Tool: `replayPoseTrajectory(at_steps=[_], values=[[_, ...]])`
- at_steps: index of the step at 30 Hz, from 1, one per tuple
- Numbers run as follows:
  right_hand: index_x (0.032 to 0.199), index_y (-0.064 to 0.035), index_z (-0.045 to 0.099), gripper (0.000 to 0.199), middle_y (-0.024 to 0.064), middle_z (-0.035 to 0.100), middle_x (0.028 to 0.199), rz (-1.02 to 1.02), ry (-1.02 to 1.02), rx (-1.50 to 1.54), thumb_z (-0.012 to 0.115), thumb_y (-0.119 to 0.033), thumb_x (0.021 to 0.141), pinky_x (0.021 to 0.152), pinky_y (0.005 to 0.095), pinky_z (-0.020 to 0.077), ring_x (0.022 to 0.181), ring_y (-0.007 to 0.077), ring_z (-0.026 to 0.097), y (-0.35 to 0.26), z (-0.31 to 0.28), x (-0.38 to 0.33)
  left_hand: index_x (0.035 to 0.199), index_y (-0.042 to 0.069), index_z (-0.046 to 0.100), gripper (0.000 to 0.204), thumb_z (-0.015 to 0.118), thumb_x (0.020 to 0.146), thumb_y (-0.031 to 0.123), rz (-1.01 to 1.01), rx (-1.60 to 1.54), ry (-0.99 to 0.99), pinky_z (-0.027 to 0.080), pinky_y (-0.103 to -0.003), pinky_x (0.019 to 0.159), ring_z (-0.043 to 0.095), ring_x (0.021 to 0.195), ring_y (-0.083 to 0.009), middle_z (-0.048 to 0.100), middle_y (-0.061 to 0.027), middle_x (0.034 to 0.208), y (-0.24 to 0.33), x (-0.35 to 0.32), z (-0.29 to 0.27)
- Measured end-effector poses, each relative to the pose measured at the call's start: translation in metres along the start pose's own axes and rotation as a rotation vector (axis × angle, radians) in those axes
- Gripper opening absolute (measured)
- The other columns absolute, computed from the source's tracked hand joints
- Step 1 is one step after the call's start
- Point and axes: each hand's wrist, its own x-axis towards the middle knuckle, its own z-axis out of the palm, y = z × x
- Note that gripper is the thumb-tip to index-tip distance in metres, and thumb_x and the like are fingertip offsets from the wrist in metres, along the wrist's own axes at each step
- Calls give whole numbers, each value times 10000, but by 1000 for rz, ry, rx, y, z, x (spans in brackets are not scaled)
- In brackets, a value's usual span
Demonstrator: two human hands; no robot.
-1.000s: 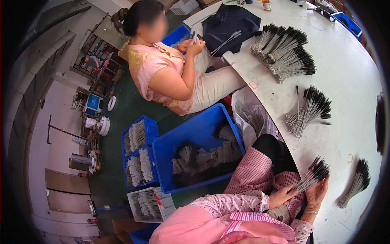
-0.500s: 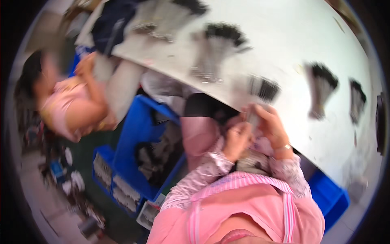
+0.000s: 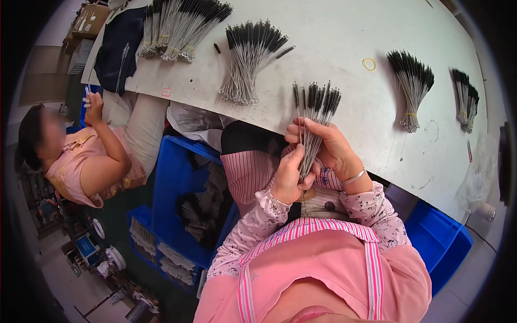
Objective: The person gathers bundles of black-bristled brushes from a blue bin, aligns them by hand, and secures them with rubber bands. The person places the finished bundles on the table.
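A bundle of thin wire tube brushes (image 3: 313, 132) with black bristle heads stands in my hands at the table's near edge, bristles pointing away from me. My left hand (image 3: 291, 175) pinches the lower wire stems. My right hand (image 3: 335, 148) wraps around the middle of the bundle, its thumb across the stems. One brush at the left stands slightly apart from the others. The lower ends of the stems are partly hidden by my fingers. Beyond my hands, a loose fan of similar brushes (image 3: 245, 64) lies on the white table (image 3: 339, 40).
More brush bundles lie at the far left (image 3: 180, 27), the right (image 3: 412, 91) and the far right (image 3: 466, 102). A yellow rubber band (image 3: 369, 64) rests on the table. Blue bins (image 3: 161, 177) stand left and right of me. A co-worker (image 3: 94, 156) sits at the left.
The view has steadied and shifted, so the table piles appear higher in it. The bundle, blurred before, now shows its stems between my hands. The co-worker's hands have moved.
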Motion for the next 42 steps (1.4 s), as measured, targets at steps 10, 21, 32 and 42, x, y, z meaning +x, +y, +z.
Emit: replayPoseTrajectory(at_steps=[10,21,32,42], values=[[1008,89,570,282,184,660,841,-21,76,-84,614,-140,850,648,351,568,726,253,658,-5,5,2,1150,107,502,276,366,994,290,117,198,82,264,-158,334,510,483,-74,602,-69,752,-5,-3,11],[1002,26,549,214,151,636,830,-73,131,-69,623,-80,831,589,325,550,694,227,648,-4,2,-2,1052,104,496,227,499,952,308,179,312,164,265,-167,357,441,466,-52,524,-19,700,-14,-2,16],[919,-110,503,169,-90,235,563,-3,7,21,469,-270,965,347,198,169,419,33,199,-4,-16,15,981,45,538,249,567,919,285,641,599,405,475,-233,578,574,706,-83,579,-30,774,-5,-11,-37],[867,-138,520,200,-88,232,534,-66,128,-31,479,-311,959,327,205,136,396,34,183,-4,-9,14,1235,-51,450,763,619,773,533,409,680,1834,386,-431,972,489,1129,-392,493,-246,1228,69,-16,-287]])
